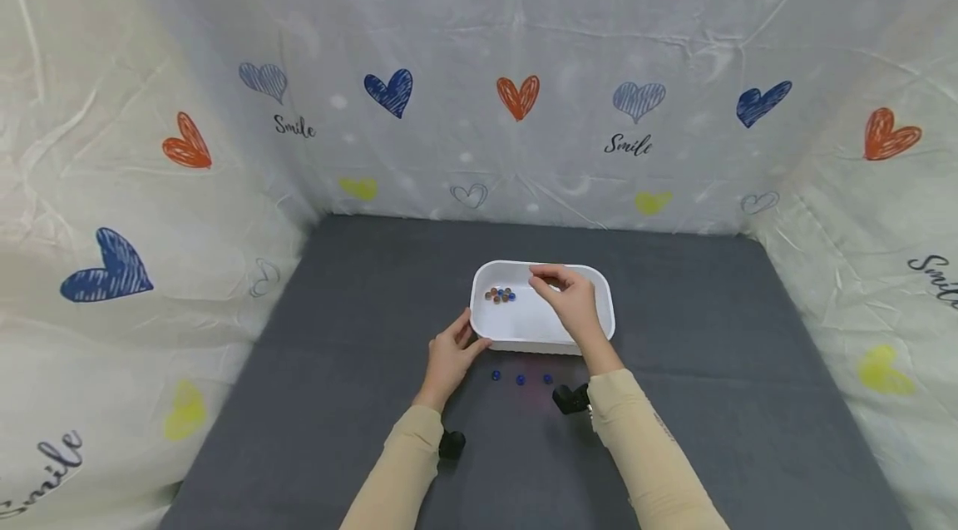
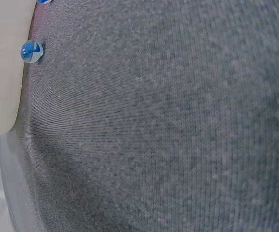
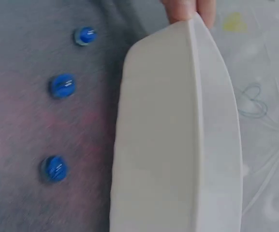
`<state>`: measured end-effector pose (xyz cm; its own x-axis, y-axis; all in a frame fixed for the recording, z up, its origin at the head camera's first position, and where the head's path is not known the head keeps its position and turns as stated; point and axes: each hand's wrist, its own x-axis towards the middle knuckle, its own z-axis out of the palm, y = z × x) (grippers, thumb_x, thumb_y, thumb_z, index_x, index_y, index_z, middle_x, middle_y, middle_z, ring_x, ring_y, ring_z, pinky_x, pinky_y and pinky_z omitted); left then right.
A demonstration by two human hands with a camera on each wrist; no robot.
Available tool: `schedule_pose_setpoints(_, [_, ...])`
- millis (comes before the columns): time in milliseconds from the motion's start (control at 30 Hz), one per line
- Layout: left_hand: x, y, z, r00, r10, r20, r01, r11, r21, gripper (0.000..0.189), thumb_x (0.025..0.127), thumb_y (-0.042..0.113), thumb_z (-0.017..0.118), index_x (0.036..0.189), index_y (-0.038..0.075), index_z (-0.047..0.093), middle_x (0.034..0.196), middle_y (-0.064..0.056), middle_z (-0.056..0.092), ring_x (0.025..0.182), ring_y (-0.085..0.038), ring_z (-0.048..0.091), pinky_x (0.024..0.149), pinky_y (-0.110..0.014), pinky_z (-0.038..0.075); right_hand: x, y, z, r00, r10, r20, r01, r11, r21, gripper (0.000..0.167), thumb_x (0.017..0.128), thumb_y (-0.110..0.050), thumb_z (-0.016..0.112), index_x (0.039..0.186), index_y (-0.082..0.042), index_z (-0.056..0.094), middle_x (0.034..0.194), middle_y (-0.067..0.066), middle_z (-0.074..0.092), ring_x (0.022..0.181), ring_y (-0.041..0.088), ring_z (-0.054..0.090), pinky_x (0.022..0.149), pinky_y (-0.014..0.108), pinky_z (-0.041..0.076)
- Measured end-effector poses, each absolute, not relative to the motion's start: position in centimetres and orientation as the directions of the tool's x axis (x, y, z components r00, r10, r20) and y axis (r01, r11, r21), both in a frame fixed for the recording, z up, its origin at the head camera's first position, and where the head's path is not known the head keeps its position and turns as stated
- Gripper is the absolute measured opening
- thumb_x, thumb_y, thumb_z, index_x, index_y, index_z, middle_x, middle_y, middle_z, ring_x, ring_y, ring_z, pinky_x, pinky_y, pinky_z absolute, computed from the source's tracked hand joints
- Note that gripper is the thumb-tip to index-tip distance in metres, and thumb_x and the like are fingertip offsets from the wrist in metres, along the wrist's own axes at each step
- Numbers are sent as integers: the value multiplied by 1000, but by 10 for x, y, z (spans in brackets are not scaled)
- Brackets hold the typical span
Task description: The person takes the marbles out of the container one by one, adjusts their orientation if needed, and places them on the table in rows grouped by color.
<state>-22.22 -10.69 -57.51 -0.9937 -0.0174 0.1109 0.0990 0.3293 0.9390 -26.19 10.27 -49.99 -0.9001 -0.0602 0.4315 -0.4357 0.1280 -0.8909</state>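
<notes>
A white plastic tray with rounded corners stands on the dark grey cloth. My left hand grips its near left corner, thumb at the front wall and fingers along the left side. Fingers of that hand show at the tray's corner in the right wrist view. Over the tray's right half hangs my right hand, its thumb and forefinger stretched leftward with a small gap and nothing seen between them. A cluster of brown and blue marbles lies in the tray's left part.
Three blue marbles, the left one, the middle one and the right one, lie in a row on the cloth before the tray. A white curtain printed with hearts encloses the back and sides.
</notes>
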Motion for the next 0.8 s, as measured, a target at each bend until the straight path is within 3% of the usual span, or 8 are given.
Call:
schedule_pose_setpoints(367, [-224, -110, -572, -990, 7, 138, 131, 349, 928, 82, 75, 13, 78, 142, -3, 32, 144, -18, 30, 125, -25, 40, 94, -23, 42, -286, 85, -511, -964, -34, 265, -267, 68, -961, 27, 84, -12, 70, 105, 5, 67, 104, 24, 63, 91, 21, 63, 79, 25, 54])
schedule_pose_setpoints(533, [-226, -112, -570, -990, 35, 139, 142, 351, 925, 83, 75, 16, 78, 142, -2, 31, 145, -17, 31, 127, -23, 38, 94, -21, 42, -294, 80, -520, -976, -30, 214, -216, 139, -966, 29, 84, -13, 70, 106, 6, 66, 100, 16, 66, 91, 22, 63, 80, 28, 54])
schedule_pose_setpoints(800, [-226, -109, -570, -990, 48, 129, 138, 338, 931, 80, 77, 18, 77, 141, -3, 34, 143, -18, 34, 125, -24, 40, 93, -23, 43, -307, 73, -537, -995, 43, 89, -70, 332, -941, 21, 84, -11, 70, 103, -2, 70, 94, 8, 69, 90, 22, 63, 80, 36, 53])
